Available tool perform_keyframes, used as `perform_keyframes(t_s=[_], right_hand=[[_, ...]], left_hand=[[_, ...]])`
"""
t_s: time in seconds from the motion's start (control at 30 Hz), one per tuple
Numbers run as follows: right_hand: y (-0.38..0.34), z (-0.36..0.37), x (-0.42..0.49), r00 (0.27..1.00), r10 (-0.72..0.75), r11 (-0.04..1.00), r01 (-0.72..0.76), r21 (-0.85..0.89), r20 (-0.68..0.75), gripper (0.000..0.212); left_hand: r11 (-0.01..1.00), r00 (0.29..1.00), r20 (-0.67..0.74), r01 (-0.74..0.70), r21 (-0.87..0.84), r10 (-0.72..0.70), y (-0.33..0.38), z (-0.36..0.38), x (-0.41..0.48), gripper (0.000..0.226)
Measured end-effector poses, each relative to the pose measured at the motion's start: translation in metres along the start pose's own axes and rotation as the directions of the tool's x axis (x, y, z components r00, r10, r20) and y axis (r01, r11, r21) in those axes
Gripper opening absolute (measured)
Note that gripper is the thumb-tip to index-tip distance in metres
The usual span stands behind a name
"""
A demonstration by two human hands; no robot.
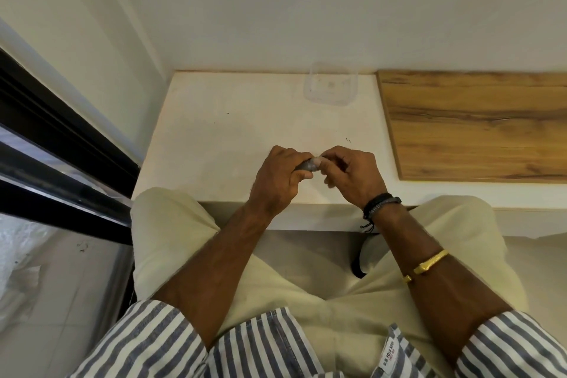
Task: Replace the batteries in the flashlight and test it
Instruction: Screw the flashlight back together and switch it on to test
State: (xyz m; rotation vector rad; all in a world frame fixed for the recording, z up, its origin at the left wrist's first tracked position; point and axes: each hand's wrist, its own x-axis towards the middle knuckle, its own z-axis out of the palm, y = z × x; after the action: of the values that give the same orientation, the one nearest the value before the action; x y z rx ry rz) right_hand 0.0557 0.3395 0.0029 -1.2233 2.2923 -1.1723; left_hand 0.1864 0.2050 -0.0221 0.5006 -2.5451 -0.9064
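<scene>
A small dark grey flashlight (307,164) is held above the near part of the white tabletop (221,132). My left hand (280,178) is wrapped around its body, so most of it is hidden. My right hand (352,173) pinches the flashlight's exposed right end with thumb and fingertips. That end is blurred, and whether it is a cap or a battery cannot be told. No loose batteries are visible.
A clear plastic container (331,84) stands at the back of the table against the wall. A wooden board (478,126) covers the surface to the right. A dark-framed glass door (61,147) runs along the left. My knees sit below the table's front edge.
</scene>
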Motion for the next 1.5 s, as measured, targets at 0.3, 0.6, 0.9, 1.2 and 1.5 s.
perform_keyframes(t_s=[0.3,0.6,0.9,1.2,1.5], right_hand=[[0.005,-0.003,0.0,0.995,-0.006,0.995,-0.004,0.104,0.097,0.043],[0.002,0.002,0.001,0.987,0.159,0.975,-0.156,-0.156,0.003,0.056],[0.006,-0.004,0.001,0.993,0.076,0.989,-0.087,0.117,0.094,0.029],[0.003,0.004,0.001,0.98,0.2,0.965,-0.196,-0.173,0.007,0.061],[0.006,-0.006,0.001,0.983,0.111,0.991,-0.121,0.064,0.146,0.032]], left_hand=[[0.999,1.0,0.001,0.025,0.039,-0.025,0.001,0.004,-0.001,0.026],[0.998,0.998,0.053,-0.032,0.046,0.029,0.003,0.005,-0.002,0.024],[0.999,1.0,-0.01,0.029,0.029,-0.028,-0.003,0.007,-0.002,0.025],[0.999,1.0,0.004,-0.013,0.034,0.013,-0.003,0.011,0.0,0.027],[0.997,0.998,-0.028,0.061,0.037,-0.06,-0.009,0.012,0.002,0.026]])
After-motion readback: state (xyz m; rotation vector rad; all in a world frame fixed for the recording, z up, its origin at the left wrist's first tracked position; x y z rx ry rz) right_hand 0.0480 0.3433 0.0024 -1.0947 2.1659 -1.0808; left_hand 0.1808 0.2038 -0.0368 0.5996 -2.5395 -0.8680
